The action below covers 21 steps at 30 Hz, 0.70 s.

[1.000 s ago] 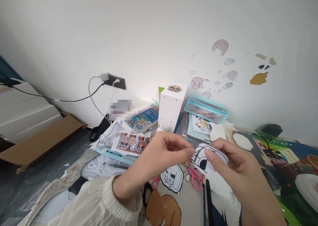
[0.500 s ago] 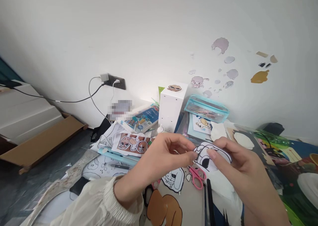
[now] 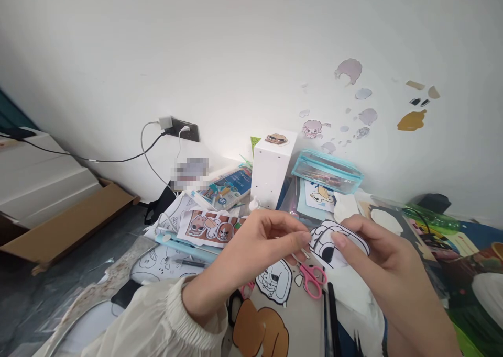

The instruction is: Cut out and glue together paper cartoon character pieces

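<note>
In my right hand (image 3: 387,260) is a white paper cut-out (image 3: 325,244) with a black-outlined cartoon drawing, gripped between thumb and fingers. The thumb and forefinger of my left hand (image 3: 271,236) come together at the cut-out's left edge; whether anything is between them I cannot make out. Below the hands lie pink-handled scissors (image 3: 313,281) and a second black-and-white cartoon cut-out (image 3: 275,282). Nearer to me rests a brown cut-out shape (image 3: 260,328) on a grey-beige sheet (image 3: 304,328). A black slender tool (image 3: 333,315) lies right of that sheet.
Behind the hands stands a white box (image 3: 271,171), beside a clear pouch with turquoise edges (image 3: 328,171). Cartoon printouts (image 3: 210,229) lie left. Paper pieces stick to the wall (image 3: 236,58). A cable (image 3: 147,153) hangs from the socket (image 3: 190,130). A green transparent item (image 3: 477,315) sits right.
The cut-out in my right hand has shifted slightly right. My left fingertips, earlier overlapping its left side, are now at its edge.
</note>
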### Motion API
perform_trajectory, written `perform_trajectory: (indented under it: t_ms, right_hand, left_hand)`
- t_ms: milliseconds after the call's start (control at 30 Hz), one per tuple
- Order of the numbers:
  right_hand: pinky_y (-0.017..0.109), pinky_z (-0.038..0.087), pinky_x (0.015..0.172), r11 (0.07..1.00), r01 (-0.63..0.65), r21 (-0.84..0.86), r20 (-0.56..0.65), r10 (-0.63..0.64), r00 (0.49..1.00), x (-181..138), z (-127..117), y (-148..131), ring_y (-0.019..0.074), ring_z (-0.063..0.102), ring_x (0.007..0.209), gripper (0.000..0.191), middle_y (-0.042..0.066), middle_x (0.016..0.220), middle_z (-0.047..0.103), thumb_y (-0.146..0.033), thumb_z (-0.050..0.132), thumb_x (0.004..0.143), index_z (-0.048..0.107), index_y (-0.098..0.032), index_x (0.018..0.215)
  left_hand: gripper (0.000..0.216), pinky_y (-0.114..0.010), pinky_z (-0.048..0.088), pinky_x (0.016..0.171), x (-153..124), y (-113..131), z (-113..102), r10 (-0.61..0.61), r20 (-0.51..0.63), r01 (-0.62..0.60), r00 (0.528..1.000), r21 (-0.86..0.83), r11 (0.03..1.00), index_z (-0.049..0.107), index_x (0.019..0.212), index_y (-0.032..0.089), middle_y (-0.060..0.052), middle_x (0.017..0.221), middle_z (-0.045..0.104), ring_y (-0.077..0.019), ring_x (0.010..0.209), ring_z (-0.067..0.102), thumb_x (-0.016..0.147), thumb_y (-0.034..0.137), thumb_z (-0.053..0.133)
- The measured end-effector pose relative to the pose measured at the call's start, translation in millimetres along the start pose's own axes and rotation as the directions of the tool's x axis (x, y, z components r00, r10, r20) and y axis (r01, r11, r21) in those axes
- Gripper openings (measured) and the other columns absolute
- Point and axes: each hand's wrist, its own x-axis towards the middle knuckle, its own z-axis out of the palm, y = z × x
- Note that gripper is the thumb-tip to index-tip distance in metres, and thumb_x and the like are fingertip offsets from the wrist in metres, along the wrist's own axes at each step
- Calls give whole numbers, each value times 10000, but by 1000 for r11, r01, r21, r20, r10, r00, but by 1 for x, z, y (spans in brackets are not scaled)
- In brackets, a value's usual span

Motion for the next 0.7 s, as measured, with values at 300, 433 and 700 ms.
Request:
perform_trajectory:
  t_ms: [300,433,700]
  right_hand:
    - [248,357,512,998,46,-50,10,-46,999,2,0,3,149,479,653,202,5,704,561,-404,576,840,617,-226,754]
    - [219,391,495,993,71,-99,38,-68,997,5,-6,9,129,486,604,231,-11,679,557,-434,586,829,606,-227,726]
    - [212,413,490,999,27,-37,62,-25,998,4,-8,12,128,501,578,244,-16,668,553,-455,596,826,579,-228,739]
  left_hand:
    - [169,-175,460,552,-2,-3,3,42,-48,-37,998,99,994,649,711,138,8,612,615,-79,567,550,777,284,701]
    - [187,-174,448,562,-4,-2,5,70,-46,-64,996,120,991,642,737,136,7,634,600,-78,583,536,819,303,658]
    - [214,-201,447,582,-7,1,6,75,-7,-73,997,180,981,619,712,131,-10,656,602,-100,616,549,876,251,550]
